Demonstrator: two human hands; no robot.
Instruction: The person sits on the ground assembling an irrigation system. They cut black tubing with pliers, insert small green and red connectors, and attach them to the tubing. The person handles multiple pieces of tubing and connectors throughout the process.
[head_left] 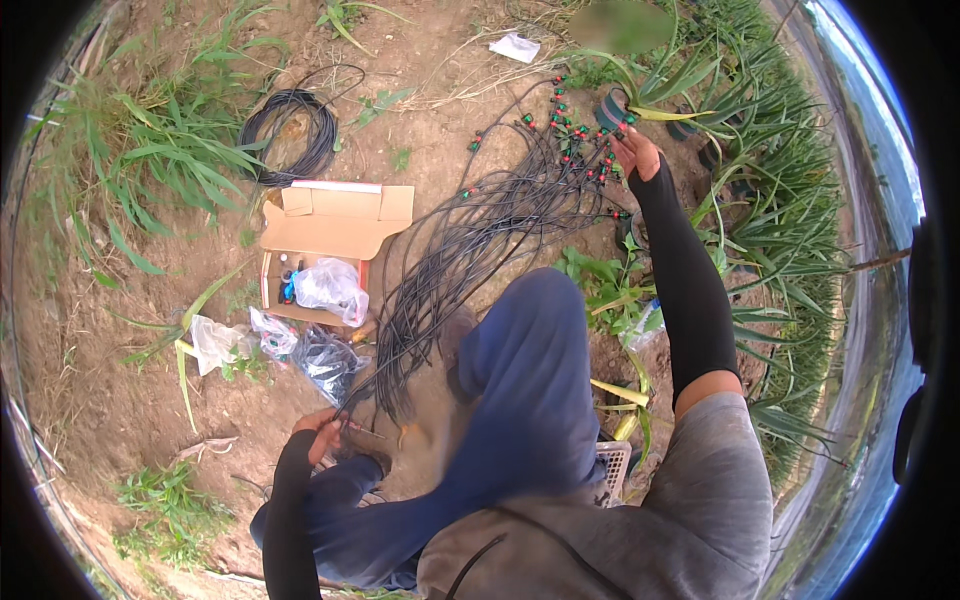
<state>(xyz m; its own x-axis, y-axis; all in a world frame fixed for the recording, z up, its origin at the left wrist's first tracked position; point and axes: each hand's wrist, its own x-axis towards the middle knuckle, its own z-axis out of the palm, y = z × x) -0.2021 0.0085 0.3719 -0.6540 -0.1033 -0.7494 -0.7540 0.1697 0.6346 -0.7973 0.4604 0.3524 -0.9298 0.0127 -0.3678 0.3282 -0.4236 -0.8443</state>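
Note:
A bundle of thin black tubes [470, 235] lies across the bare soil, fanning out toward small red and green tips [570, 135] at the far end. My left hand [322, 432] grips the near end of the bundle, close to my knee in blue trousers. My right hand [636, 152] reaches far forward in a black sleeve and pinches one of the tipped tube ends beside a dark plant pot [612, 108].
An open cardboard box [335, 225] holds a clear plastic bag [330, 285]; more bags [215, 340] lie beside it. A coil of black hose [290, 135] sits at the back left. Spiky green plants [780, 220] line the right side. A white crate [615, 462] is under my leg.

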